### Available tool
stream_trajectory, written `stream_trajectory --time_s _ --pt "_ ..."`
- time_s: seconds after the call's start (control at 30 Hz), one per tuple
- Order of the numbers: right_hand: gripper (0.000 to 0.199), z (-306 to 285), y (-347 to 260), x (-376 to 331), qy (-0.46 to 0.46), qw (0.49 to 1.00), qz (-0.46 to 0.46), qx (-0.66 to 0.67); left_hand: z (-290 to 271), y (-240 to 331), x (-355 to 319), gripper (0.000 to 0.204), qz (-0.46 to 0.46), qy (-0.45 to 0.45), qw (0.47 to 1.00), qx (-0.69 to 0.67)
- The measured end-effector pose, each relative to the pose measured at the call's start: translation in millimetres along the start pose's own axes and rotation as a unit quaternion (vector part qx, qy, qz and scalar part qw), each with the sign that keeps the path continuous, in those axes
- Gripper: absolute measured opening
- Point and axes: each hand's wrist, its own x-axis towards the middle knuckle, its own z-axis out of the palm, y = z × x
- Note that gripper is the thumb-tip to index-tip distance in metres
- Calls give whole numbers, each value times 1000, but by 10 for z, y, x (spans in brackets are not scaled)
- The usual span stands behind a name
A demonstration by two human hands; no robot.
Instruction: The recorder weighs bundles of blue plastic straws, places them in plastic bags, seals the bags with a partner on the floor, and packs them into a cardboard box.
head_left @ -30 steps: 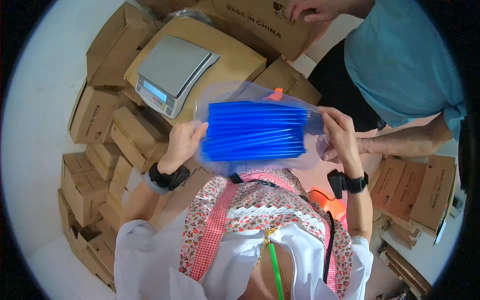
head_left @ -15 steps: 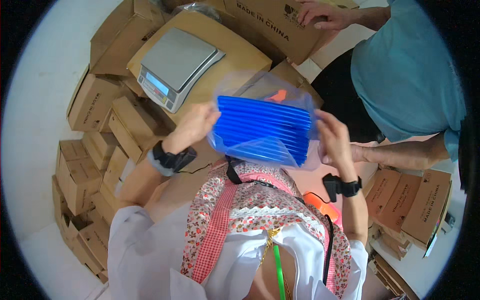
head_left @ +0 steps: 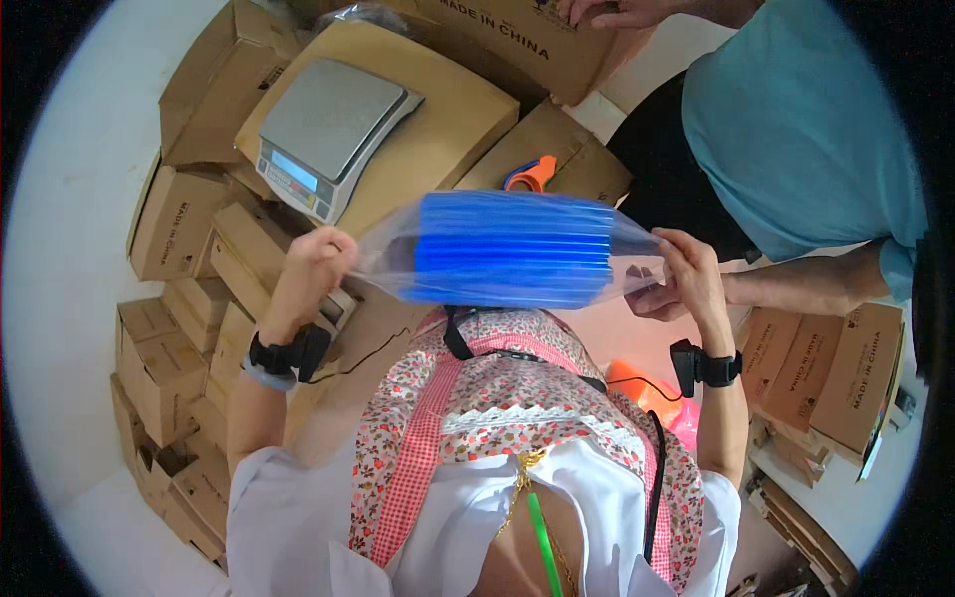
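A clear plastic bag (head_left: 386,249) is stretched sideways in front of my waist, with a bundle of blue tubes or sticks (head_left: 512,249) lying side by side inside it. My left hand (head_left: 318,264) pinches the bag's left end in closed fingers. At the opposite end, my right hand (head_left: 686,271) grips the bag's right corner between thumb and fingers. Both ends of the plastic are pulled out past the blue bundle. Black bands with small devices are on both my wrists.
A scale (head_left: 338,124) with a lit display rests on a large carton (head_left: 438,149). Beyond the bag, an orange tape dispenser (head_left: 532,174) lies on another box. Stacked cartons (head_left: 164,363) line the left; more cartons (head_left: 846,368) stand right. A person in a teal shirt (head_left: 796,149) is close on my right.
My hands have moved apart, the left one out to the left and slightly down. The bag, slack around the bundle before, is now drawn taut. The orange dispenser shows uncovered.
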Motion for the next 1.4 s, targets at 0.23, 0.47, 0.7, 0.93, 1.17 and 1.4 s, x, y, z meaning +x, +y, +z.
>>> stream_trajectory --time_s 0.23,0.47,0.7,0.93,1.17,1.4 --pt "22 53 -291 126 -16 983 -19 -180 528 53 -405 14 415 65 892 169" --pt "26 260 -650 271 114 882 -287 -355 1484 -52 -13 50 527 -141 771 328" --pt "27 290 -652 368 69 926 -218 -300 1613 79 188 71 429 -43 811 395" --pt "19 541 -416 -57 137 957 -157 -202 1664 46 245 72 384 72 814 430" --pt "20 731 -210 115 149 970 -104 -160 1769 42 301 68 356 141 804 454" --pt "23 616 -42 -59 218 967 -101 -86 1425 884 318 50 503 68 792 338"
